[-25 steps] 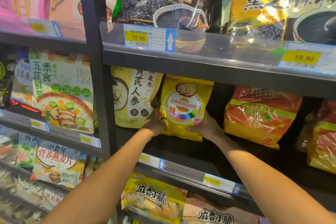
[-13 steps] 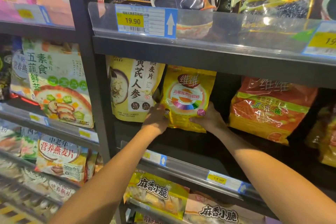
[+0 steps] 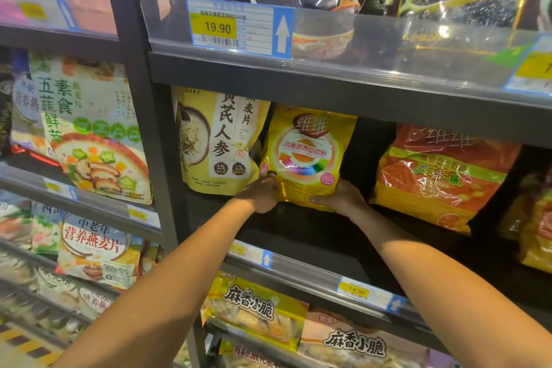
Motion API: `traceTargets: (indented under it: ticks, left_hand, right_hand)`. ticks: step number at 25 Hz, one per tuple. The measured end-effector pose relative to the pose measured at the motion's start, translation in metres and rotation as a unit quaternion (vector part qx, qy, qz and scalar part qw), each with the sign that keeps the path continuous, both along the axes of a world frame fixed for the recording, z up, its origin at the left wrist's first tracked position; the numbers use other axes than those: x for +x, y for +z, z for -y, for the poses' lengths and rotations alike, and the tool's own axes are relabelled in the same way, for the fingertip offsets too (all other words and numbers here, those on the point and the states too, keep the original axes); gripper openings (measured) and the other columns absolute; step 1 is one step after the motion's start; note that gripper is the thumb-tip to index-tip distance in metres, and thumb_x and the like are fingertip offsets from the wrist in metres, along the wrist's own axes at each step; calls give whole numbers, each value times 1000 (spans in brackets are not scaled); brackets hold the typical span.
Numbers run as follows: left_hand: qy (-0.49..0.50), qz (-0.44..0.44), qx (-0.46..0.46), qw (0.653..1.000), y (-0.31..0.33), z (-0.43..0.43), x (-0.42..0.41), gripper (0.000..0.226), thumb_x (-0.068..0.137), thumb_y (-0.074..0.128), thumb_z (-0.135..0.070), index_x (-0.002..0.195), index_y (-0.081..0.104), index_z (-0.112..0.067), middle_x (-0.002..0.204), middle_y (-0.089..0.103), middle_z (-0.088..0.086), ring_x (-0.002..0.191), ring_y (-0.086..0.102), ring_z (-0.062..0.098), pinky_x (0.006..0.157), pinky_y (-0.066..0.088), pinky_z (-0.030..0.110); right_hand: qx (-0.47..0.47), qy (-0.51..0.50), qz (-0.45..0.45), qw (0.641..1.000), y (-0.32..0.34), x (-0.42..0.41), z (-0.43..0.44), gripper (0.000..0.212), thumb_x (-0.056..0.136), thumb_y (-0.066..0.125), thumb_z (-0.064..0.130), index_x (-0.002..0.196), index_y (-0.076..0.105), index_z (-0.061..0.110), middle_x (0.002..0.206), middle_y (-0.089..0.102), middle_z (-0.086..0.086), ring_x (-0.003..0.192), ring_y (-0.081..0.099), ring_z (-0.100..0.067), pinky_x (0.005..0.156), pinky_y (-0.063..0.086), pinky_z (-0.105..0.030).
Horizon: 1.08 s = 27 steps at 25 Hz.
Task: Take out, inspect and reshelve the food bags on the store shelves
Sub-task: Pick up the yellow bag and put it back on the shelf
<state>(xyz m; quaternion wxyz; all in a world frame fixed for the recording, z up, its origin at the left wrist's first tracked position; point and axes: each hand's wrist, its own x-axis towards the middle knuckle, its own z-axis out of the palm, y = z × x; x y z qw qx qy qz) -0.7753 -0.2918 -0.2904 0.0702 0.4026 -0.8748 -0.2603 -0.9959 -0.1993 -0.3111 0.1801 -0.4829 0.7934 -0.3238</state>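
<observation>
I am gripping the yellow bag (image 3: 307, 155) by its bottom corners, my left hand (image 3: 261, 196) and right hand (image 3: 340, 197) curled around it on the middle shelf (image 3: 298, 230); its top is hiding under the shelf above, my fingertips behind it.

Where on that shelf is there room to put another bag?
Bare shelf shows in front of the yellow bag, and a dark gap sits between it and the orange bag. Left is crowded: the pale oat bag touches it.

Open gap: dark shelf (image 3: 343, 236) space between yellow bag (image 3: 307, 155) and orange bag (image 3: 439, 176). Left side blocked: pale oat bag (image 3: 218, 143) just beside yellow bag. Upper shelf edge (image 3: 328, 89) close overhead.
</observation>
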Motion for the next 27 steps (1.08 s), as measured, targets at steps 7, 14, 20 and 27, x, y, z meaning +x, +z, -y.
traceTargets:
  ticks: [7, 14, 20, 27]
  left_hand:
    - [18, 15, -5, 1000, 14, -28, 11, 40, 103, 53, -18, 143, 54, -13, 144, 58, 13, 130, 56, 35, 105, 49, 42]
    - [37, 26, -28, 999, 26, -66, 44, 66, 103, 57, -33, 161, 29, -19, 162, 38, 15, 146, 41, 37, 115, 42, 46]
    - [32, -35, -127, 991, 34, -132, 86, 39, 100, 61, -35, 134, 54, -15, 136, 56, 9, 129, 53, 31, 101, 52, 50]
    - [36, -78, -247, 965, 27, -195, 163, 51, 103, 57, -26, 153, 46, -26, 165, 36, -1, 151, 34, 22, 113, 43, 44]
  right_hand:
    - [26, -15, 38, 999, 10, 12, -21, 79, 73, 90, 44, 140, 54, 24, 134, 63, -5, 117, 63, -26, 87, 63, -46]
    - [57, -61, -25, 996, 24, 36, -68, 100, 85, 76, 57, 160, 27, 12, 165, 32, -13, 149, 36, -35, 115, 39, -45]
    - [72, -61, -90, 991, 46, 76, -129, 82, 92, 64, 60, 155, 37, 17, 155, 46, -14, 142, 45, -36, 111, 45, -45]
    - [14, -19, -183, 983, 57, 155, -198, 72, 94, 63, 57, 151, 44, 17, 150, 46, -8, 140, 43, -32, 109, 46, -49]
